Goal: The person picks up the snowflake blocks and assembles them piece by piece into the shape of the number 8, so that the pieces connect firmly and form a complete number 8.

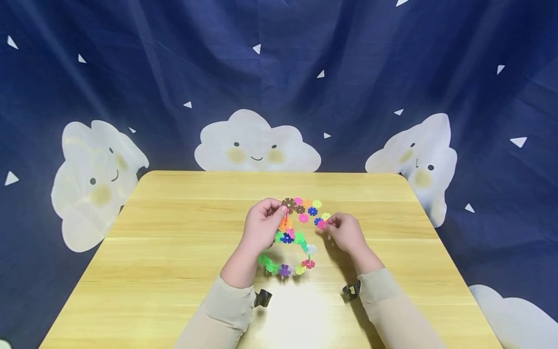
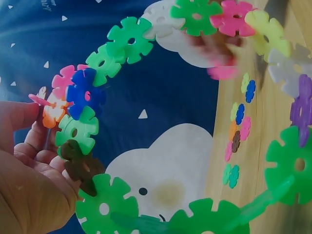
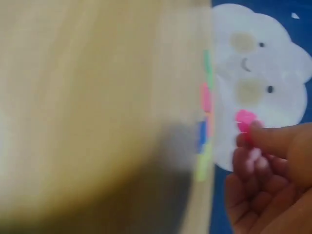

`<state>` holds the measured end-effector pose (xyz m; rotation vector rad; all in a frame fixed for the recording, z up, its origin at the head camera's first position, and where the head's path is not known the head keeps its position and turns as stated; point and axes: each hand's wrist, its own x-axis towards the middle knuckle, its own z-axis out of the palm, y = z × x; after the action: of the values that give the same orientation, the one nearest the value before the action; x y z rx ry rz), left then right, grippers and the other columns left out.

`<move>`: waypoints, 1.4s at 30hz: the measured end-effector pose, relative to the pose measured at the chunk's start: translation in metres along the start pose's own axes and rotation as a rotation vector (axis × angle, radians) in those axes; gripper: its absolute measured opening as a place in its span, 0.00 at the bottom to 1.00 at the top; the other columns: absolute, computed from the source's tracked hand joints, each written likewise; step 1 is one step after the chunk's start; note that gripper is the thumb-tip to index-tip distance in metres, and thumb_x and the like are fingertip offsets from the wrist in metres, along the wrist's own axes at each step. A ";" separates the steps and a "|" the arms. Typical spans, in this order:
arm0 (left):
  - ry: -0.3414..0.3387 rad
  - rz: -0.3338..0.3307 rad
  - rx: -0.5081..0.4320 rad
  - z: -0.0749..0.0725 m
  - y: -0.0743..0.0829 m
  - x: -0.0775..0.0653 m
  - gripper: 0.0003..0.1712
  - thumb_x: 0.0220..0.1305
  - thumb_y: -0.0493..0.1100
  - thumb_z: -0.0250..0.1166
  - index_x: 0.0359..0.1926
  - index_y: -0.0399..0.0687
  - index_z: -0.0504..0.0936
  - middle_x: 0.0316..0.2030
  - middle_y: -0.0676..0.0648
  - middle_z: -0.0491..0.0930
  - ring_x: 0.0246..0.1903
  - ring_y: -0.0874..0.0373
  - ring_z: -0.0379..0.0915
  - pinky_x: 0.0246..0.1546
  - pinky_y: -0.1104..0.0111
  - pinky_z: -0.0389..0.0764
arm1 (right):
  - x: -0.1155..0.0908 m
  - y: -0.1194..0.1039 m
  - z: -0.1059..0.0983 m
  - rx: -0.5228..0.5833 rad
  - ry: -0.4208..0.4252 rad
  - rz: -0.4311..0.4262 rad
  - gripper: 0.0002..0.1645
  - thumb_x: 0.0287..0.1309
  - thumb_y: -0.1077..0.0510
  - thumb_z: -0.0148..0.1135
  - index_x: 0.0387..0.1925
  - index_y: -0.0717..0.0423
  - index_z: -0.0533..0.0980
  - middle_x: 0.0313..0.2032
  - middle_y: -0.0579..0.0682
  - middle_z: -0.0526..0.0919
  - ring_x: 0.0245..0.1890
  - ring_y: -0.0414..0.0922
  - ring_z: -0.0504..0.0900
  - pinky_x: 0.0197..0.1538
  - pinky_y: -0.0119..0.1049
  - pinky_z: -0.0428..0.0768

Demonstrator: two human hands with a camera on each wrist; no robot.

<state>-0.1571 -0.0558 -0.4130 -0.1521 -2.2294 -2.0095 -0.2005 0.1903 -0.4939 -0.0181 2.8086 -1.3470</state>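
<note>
My left hand (image 1: 263,225) pinches a ring of joined, notched flower-shaped plastic discs (image 1: 285,270) at its upper left part. In the left wrist view, the thumb and fingers are at an orange disc (image 2: 53,116) and pink discs, beside a blue disc (image 2: 85,95); green discs (image 2: 107,207) curve around below. A brown disc (image 1: 288,204) shows by the left fingertips in the head view. My right hand (image 1: 348,232), apart from the ring on the right, pinches a loose pink disc (image 3: 245,119) between thumb and fingers.
Several loose discs in blue (image 1: 312,211), pink (image 1: 303,218), yellow (image 1: 317,204) and other colours lie on the wooden table (image 1: 174,218) beyond the ring. A dark blue curtain (image 1: 283,87) with white clouds hangs behind the table.
</note>
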 end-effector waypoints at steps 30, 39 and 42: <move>-0.069 0.057 -0.006 0.009 -0.006 -0.002 0.05 0.70 0.30 0.67 0.38 0.31 0.89 0.29 0.44 0.85 0.26 0.60 0.74 0.29 0.73 0.79 | -0.022 -0.085 -0.024 0.224 0.230 -0.919 0.14 0.57 0.79 0.70 0.35 0.59 0.87 0.35 0.52 0.89 0.33 0.46 0.85 0.38 0.26 0.82; -0.126 0.041 0.006 0.011 -0.006 -0.001 0.07 0.72 0.31 0.66 0.36 0.32 0.88 0.24 0.48 0.81 0.25 0.60 0.72 0.28 0.73 0.77 | -0.023 -0.083 -0.023 0.185 0.239 -0.964 0.16 0.54 0.81 0.71 0.34 0.60 0.87 0.33 0.50 0.88 0.29 0.44 0.83 0.35 0.26 0.80; -0.160 0.043 0.010 0.010 -0.006 -0.002 0.06 0.74 0.33 0.65 0.40 0.34 0.88 0.28 0.45 0.85 0.24 0.61 0.72 0.27 0.73 0.76 | -0.024 -0.081 -0.025 0.208 0.196 -0.913 0.14 0.55 0.79 0.72 0.37 0.61 0.87 0.35 0.52 0.89 0.31 0.46 0.85 0.37 0.28 0.83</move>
<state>-0.1562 -0.0462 -0.4199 -0.3688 -2.3080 -2.0295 -0.1777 0.1592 -0.4146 -1.3662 2.8770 -1.8291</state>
